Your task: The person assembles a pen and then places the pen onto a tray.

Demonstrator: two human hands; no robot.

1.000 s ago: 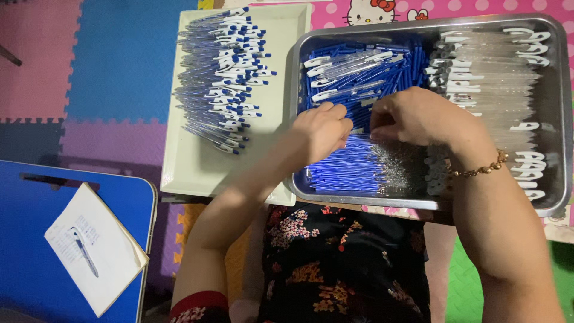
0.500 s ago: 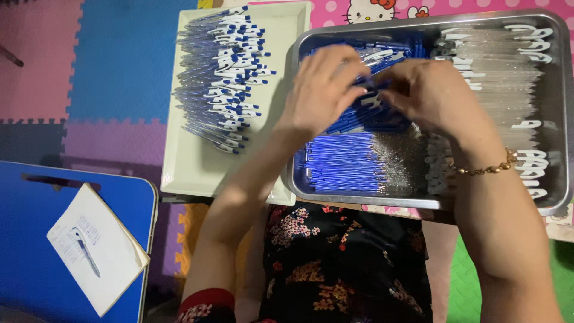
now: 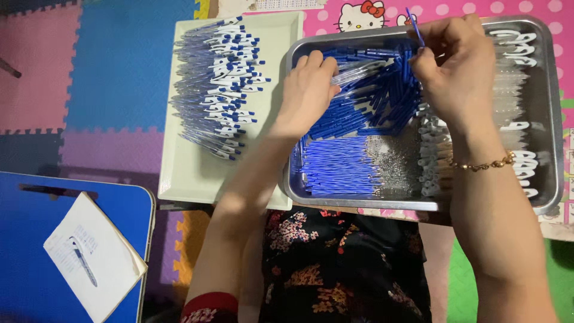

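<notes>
My left hand (image 3: 308, 90) rests in the metal tray (image 3: 547, 113) on the pile of blue pen parts (image 3: 365, 101) and pinches a clear pen barrel (image 3: 353, 73). My right hand (image 3: 457, 69) is raised over the tray's far middle, its fingers closed on a thin blue refill (image 3: 415, 27) that points up and away. Below the hands lie blue refills (image 3: 338, 167) in a row, a heap of small silver springs (image 3: 391, 161), and clear barrels with white clips (image 3: 520, 101) at the right. A gold bracelet (image 3: 484, 164) circles my right wrist.
A white tray (image 3: 185, 173) at the left holds several assembled blue-and-white pens (image 3: 221, 78). A blue folding table (image 3: 24, 239) at lower left carries a notepad with a pen (image 3: 89, 263). Coloured foam mats (image 3: 101, 66) cover the floor. My flowered clothing (image 3: 341, 269) is below.
Both hands have moved from the tray's middle toward its far side. My right hand has lifted with a blue refill; my left hand has taken hold of a clear barrel.
</notes>
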